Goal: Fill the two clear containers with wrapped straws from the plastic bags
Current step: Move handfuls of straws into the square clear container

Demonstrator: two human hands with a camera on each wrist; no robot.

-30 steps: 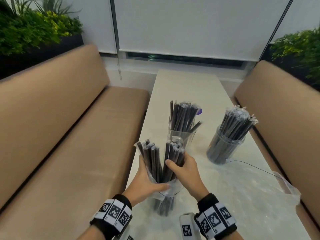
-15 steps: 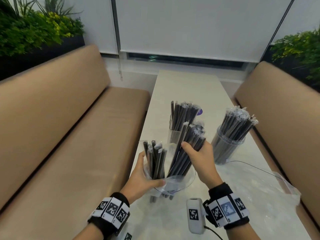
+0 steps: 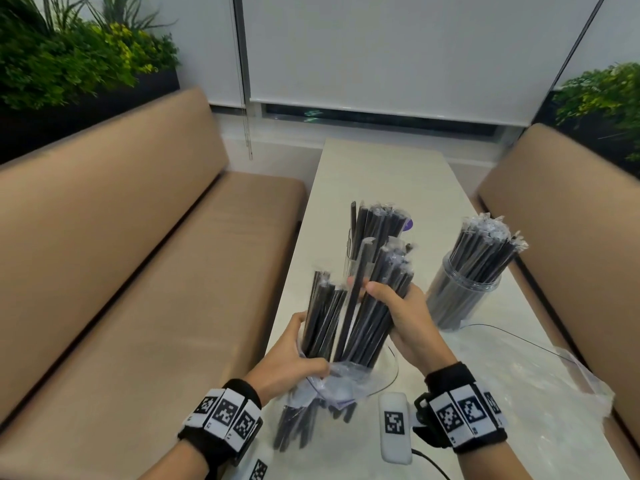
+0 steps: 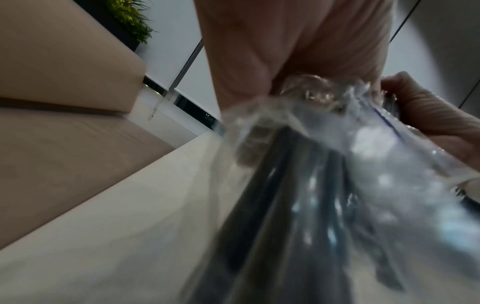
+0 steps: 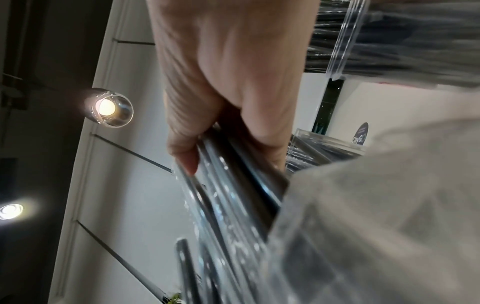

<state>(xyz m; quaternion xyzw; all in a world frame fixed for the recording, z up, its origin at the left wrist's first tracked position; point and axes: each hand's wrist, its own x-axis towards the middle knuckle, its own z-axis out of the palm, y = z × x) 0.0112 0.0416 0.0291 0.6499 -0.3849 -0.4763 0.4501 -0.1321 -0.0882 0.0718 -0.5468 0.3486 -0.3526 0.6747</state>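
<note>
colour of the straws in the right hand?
Black, each in a clear wrapper. The right hand grips the bundle of straws; the head view shows it best.

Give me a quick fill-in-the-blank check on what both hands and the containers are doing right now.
1. The right hand grips a bundle of black wrapped ____.
2. The left hand holds the clear plastic ____ around the remaining straws.
3. The round container stands to the ____ of the square container in the head view.
4. Both containers stand on the ____.

Missing words: straws; bag; right; table
</note>
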